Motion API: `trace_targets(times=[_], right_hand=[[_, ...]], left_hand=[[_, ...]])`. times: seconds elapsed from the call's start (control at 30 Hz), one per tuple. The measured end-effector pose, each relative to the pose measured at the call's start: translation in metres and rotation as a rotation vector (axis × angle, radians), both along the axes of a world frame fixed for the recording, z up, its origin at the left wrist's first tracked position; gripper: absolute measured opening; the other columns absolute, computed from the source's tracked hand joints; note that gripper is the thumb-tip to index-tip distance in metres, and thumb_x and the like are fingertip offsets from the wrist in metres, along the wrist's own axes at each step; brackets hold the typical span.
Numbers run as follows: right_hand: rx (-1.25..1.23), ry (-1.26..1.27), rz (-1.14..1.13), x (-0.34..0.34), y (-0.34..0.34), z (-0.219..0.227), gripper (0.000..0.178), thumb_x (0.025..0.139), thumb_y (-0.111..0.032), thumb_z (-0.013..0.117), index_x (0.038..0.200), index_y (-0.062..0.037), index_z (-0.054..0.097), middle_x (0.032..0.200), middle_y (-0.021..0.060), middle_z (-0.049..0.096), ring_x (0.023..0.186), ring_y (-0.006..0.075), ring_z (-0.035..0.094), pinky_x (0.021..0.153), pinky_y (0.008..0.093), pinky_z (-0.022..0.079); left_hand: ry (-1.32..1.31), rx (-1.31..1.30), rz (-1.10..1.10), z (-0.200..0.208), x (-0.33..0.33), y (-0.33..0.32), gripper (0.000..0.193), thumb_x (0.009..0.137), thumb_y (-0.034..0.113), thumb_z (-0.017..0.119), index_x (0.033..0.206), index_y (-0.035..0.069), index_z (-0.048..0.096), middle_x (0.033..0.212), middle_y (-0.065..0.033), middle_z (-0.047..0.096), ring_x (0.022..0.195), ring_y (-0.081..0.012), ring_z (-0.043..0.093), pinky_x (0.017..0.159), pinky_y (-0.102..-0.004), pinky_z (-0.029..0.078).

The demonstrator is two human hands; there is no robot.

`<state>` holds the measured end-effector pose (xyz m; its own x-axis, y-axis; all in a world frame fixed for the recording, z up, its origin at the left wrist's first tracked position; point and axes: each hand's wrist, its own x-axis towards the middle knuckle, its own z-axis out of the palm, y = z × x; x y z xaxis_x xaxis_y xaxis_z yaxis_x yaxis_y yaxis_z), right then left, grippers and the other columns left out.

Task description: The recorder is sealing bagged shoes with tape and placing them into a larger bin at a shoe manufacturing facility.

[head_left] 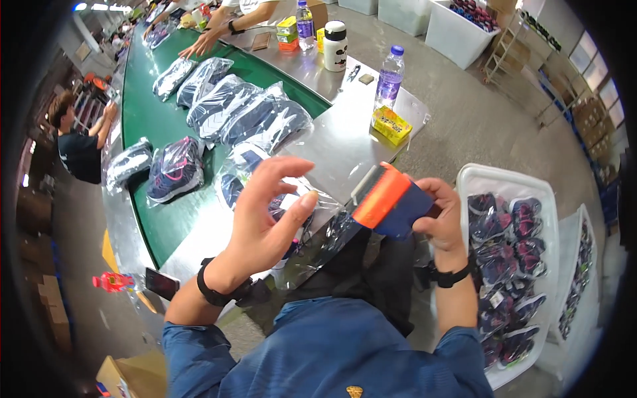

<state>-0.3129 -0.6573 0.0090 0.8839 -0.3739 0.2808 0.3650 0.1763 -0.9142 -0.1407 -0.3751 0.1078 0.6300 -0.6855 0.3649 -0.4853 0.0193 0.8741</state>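
Head view, right of centre: a blocky orange-and-navy hand tool point(390, 202) is held up at a tilt, its orange face smooth, flat and glossy, its body navy, with a thin pale strip along its upper left edge. The right hand point(441, 215) is closed around the tool's right end, fingers at the upper edge and thumb lower down. Left of centre, the left hand point(259, 229) is spread wide, thumb and curved fingers well apart in a C shape; whether it touches the crinkled clear film point(330, 233) behind it, I cannot tell. Just beyond lies the worktop point(325, 159), hard, shiny metal meeting a flat green belt point(142, 215). Across the belt, toward the upper left, dark shoes point(174, 171) sit in creased, glossy transparent bags. Above centre stand a rounded white flask point(336, 56) with dark patches and a clear plastic bottle point(390, 79) with a purple label, with a small yellow box point(391, 126) just below the bottle. At right, a white plastic tub point(511, 175) with rounded corners holds rows of navy-and-pink shoes point(494, 262).
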Motion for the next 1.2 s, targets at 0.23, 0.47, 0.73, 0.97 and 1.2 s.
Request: trace_targets(times=[0.23, 0.47, 0.73, 0.97, 1.2], right_hand=[[0.177, -0.075, 0.111, 0.016, 0.023, -0.012, 0.069, 0.069, -0.011, 0.100, 0.126, -0.0014, 0.063, 0.130, 0.0172, 0.074, 0.136, 0.0278, 0.064, 0.124, 0.0437, 0.040], [0.041, -0.074, 0.173, 0.025, 0.021, 0.000, 0.070, 0.069, -0.005, 0.098, 0.128, -0.0007, 0.061, 0.123, 0.0140, 0.077, 0.136, 0.0259, 0.063, 0.125, 0.0435, 0.039], [-0.155, 0.225, 0.273, 0.024, 0.053, 0.046, 0.061, 0.091, -0.023, 0.085, 0.141, -0.0009, 0.057, 0.122, 0.0098, 0.073, 0.120, 0.0177, 0.067, 0.106, 0.0347, 0.051], [-0.621, 0.160, 0.066, 0.024, 0.048, 0.065, 0.079, 0.088, -0.048, 0.087, 0.144, 0.0013, 0.060, 0.128, 0.0137, 0.075, 0.114, 0.0218, 0.073, 0.100, 0.0348, 0.055], [-0.872, 0.137, -0.137, 0.004, 0.024, 0.078, 0.070, 0.081, -0.032, 0.093, 0.138, -0.0001, 0.067, 0.113, 0.0199, 0.078, 0.100, 0.0331, 0.079, 0.089, 0.0365, 0.060]], left_hand=[[0.056, 0.104, -0.135, 0.000, -0.003, -0.019, 0.043, 0.105, 0.020, 0.067, 0.143, 0.000, 0.060, 0.129, -0.0113, 0.065, 0.123, -0.0191, 0.062, 0.099, -0.0364, 0.052], [0.538, 0.104, -0.246, -0.004, 0.005, -0.028, 0.022, 0.109, 0.019, 0.066, 0.119, -0.001, 0.068, 0.093, 0.0020, 0.069, 0.083, -0.0040, 0.060, 0.075, -0.0230, 0.049], [0.428, 0.071, -0.081, -0.013, -0.010, -0.023, 0.018, 0.109, 0.015, 0.065, 0.107, -0.002, 0.070, 0.086, 0.0032, 0.067, 0.075, -0.0009, 0.056, 0.065, -0.0212, 0.045], [0.194, 0.077, -0.024, -0.014, -0.010, -0.016, 0.013, 0.107, 0.010, 0.068, 0.105, -0.002, 0.071, 0.087, 0.0007, 0.068, 0.077, -0.0025, 0.058, 0.067, -0.0199, 0.046], [-0.004, -0.080, 0.230, 0.006, 0.006, 0.005, 0.004, 0.101, 0.001, 0.070, 0.101, -0.001, 0.073, 0.081, -0.0017, 0.064, 0.069, -0.0083, 0.058, 0.061, -0.0239, 0.045]])
